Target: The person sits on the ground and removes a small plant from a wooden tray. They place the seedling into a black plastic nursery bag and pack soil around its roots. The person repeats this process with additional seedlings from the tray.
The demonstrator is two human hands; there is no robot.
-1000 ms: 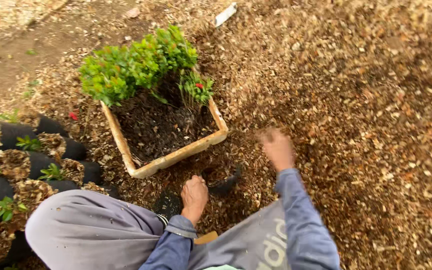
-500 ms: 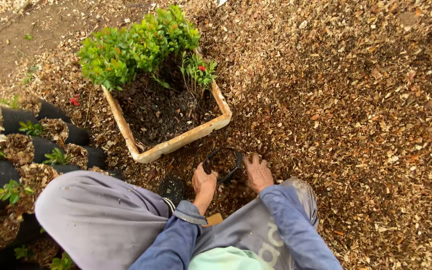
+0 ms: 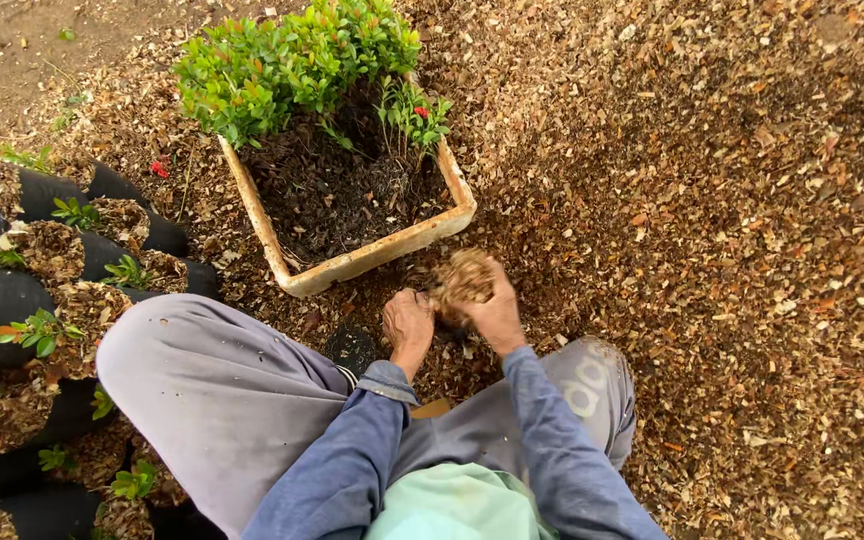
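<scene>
My right hand (image 3: pixel 500 318) is cupped around a clump of brown wood chips (image 3: pixel 463 275), held just in front of the wooden planter box (image 3: pixel 372 258). My left hand (image 3: pixel 407 322) is curled beside it, gripping the rim of a small black nursery bag (image 3: pixel 449 322) that is almost hidden between my hands. The box holds dark soil (image 3: pixel 337 190), and leafy green seedlings (image 3: pixel 282 65) fill its far end. I am squatting, with grey trousers (image 3: pixel 212 390) and blue sleeves low in the view.
Rows of black nursery bags (image 3: pixel 12 300), filled with chips and small green plants, crowd the left side. Wood-chip mulch (image 3: pixel 732 220) covers the ground to the right and ahead. A dark shoe (image 3: pixel 352 350) shows by my left knee.
My right hand reached out over the mulch, came back to the small bag, and now holds a handful of chips above it. My left hand stayed at the bag.
</scene>
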